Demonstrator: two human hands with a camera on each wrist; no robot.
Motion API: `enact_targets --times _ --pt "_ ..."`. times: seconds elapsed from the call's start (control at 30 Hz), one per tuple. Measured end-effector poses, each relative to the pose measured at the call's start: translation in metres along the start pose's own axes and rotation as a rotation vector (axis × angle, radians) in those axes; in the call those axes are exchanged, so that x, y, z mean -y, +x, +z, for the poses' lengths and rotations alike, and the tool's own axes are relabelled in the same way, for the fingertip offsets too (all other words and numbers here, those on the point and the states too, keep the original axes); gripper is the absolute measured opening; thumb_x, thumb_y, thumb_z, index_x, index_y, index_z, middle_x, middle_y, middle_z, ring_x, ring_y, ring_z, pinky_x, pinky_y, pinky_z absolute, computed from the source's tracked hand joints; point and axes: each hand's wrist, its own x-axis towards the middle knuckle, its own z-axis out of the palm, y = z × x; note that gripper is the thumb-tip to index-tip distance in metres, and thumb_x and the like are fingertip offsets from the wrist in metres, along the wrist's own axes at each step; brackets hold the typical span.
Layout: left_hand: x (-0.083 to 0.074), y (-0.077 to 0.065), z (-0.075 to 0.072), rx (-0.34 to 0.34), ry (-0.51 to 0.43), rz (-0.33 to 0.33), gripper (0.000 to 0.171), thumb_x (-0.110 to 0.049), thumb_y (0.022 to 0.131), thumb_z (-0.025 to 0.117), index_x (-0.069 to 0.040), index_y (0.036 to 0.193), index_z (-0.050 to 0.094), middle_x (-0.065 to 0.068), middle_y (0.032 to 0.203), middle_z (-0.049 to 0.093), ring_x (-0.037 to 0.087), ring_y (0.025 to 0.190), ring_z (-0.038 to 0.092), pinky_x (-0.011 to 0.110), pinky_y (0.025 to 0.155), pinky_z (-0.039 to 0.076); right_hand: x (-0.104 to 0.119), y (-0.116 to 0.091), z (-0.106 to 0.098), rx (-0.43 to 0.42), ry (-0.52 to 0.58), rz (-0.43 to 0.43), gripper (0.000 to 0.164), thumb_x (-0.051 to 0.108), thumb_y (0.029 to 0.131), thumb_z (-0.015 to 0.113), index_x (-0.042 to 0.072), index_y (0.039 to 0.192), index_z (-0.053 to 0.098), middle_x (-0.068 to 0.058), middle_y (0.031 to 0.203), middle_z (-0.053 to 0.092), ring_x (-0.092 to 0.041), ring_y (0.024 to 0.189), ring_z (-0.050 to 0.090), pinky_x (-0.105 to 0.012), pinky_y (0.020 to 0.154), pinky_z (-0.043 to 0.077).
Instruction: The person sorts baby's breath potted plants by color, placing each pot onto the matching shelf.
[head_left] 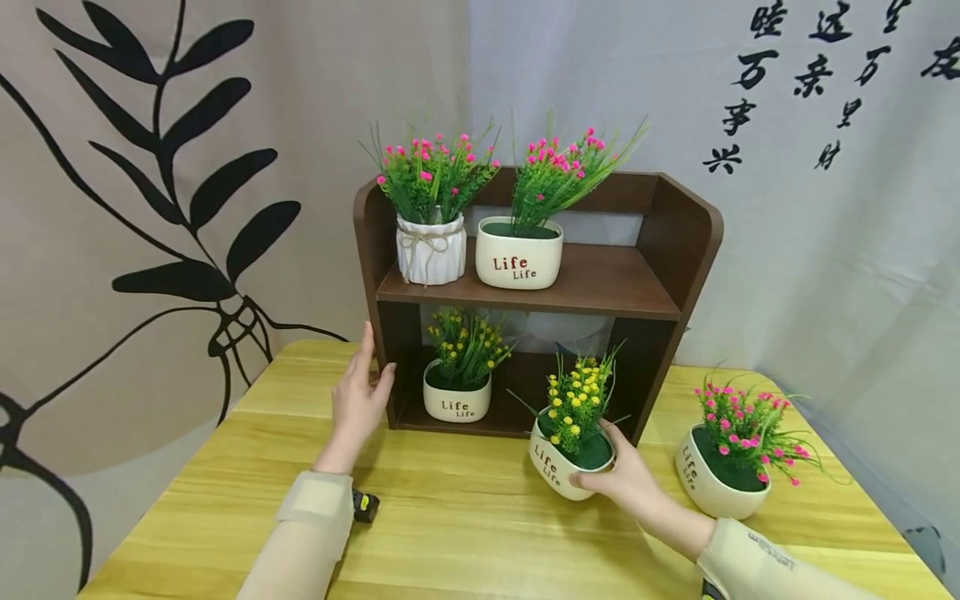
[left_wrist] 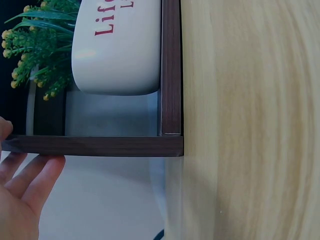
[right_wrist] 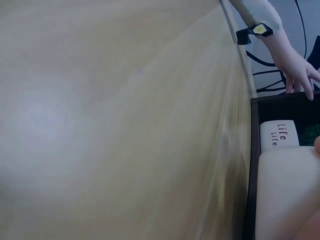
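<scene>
My right hand (head_left: pixel 626 479) grips the rim of a cream oval pot with yellow artificial flowers (head_left: pixel 581 400), tilted at the front right of the lower shelf. In the right wrist view, that pot (right_wrist: pixel 287 185) partly covers another pot (right_wrist: pixel 279 134). My left hand (head_left: pixel 360 404) holds the left side panel of the dark brown wooden shelf (head_left: pixel 525 304); in the left wrist view the thumb lies inside the panel and the fingers (left_wrist: pixel 45 182) outside. Inside the lower shelf, at left, stands a second yellow-flowered pot (head_left: pixel 457 400), marked "Life".
On the upper shelf stand a white pot with a twine bow (head_left: pixel 431 250) and a cream "Life" pot (head_left: pixel 519 258), both with pink flowers. Another pink-flowered pot (head_left: pixel 723 479) sits on the wooden table (head_left: pixel 450 533), right of my right hand. A printed curtain (head_left: pixel 825 250) hangs behind.
</scene>
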Motion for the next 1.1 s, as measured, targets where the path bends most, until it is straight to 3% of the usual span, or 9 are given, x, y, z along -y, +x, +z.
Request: enact_targets --times 0.5,0.93,1.1 --pt "-0.001 0.002 -0.001 0.004 0.008 -0.006 0.076 -0.009 0.092 0.066 -0.015 0.155 0.025 0.022 0.140 0.049 0.004 0.041 0.027 0.030 0.041 0.029 -0.002 0.024 0.010 0.016 0.078 -0.021 0.097 0.012 0.067 0.084 -0.005 0.146 0.030 -0.025 0.136 0.049 -0.035 0.119 0.051 -0.046 0.096 0.042" --pt "-0.002 0.000 -0.001 0.014 -0.007 -0.016 0.076 -0.010 0.092 0.065 -0.016 0.156 0.024 0.022 0.136 0.053 0.011 0.044 0.037 0.032 0.043 0.033 -0.006 0.037 0.012 0.020 0.027 -0.033 0.091 0.015 0.066 0.085 -0.002 0.142 0.038 -0.024 0.133 0.052 -0.036 0.118 0.051 -0.049 0.098 0.040" --pt "-0.002 0.000 -0.001 0.003 -0.002 -0.001 0.075 -0.010 0.092 0.066 -0.014 0.155 0.026 0.024 0.135 0.053 0.009 0.043 0.034 0.032 0.042 0.031 -0.005 0.041 0.012 0.040 0.032 -0.025 0.092 0.015 0.068 0.085 -0.002 0.143 0.036 -0.024 0.135 0.051 -0.036 0.120 0.050 -0.049 0.098 0.039"
